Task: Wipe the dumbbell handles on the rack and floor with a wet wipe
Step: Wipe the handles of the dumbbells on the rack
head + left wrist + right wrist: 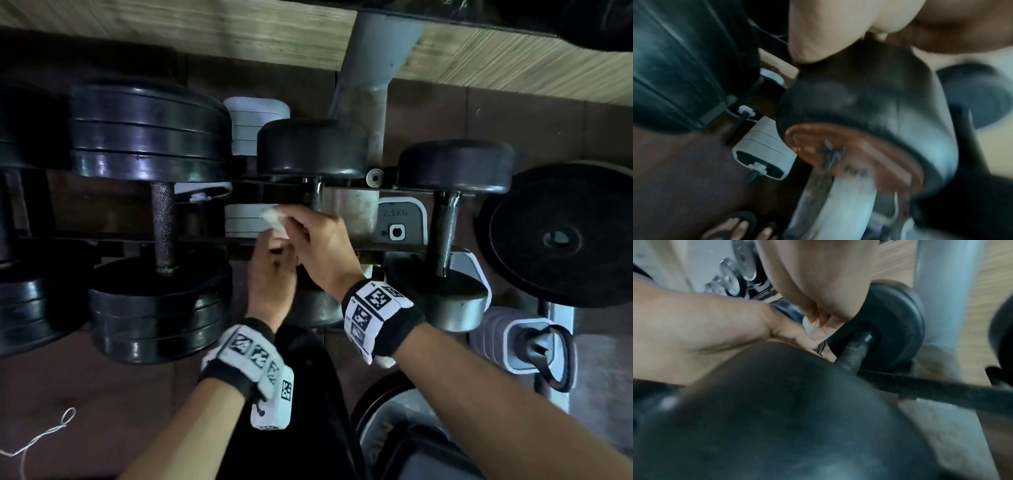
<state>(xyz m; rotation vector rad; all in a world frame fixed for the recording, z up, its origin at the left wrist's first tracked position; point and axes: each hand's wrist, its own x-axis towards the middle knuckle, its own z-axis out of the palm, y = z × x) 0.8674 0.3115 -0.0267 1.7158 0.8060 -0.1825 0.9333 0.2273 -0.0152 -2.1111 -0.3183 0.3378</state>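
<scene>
Both hands point(291, 246) on wet wipe point(274, 219) beside dumbbell handle point(317, 197)

The wet wipe point(274, 221) is white, and both wristbands point(378, 317) are black with white blocks printed in black square codes. The dumbbell heads point(313, 147) are dull black, the plate dumbbell point(150, 137) beside them glossy black, and the handles point(444, 229) are grey metal cut with a fine cross-hatched pattern. The floor point(534, 116) is reddish brown, the strip point(191, 31) along the top is pale tan with a fine grain, the post point(371, 68) is light grey, the cord point(41, 435) on the floor is white, and the small weight blocks point(402, 219) are grey edged in white.
</scene>
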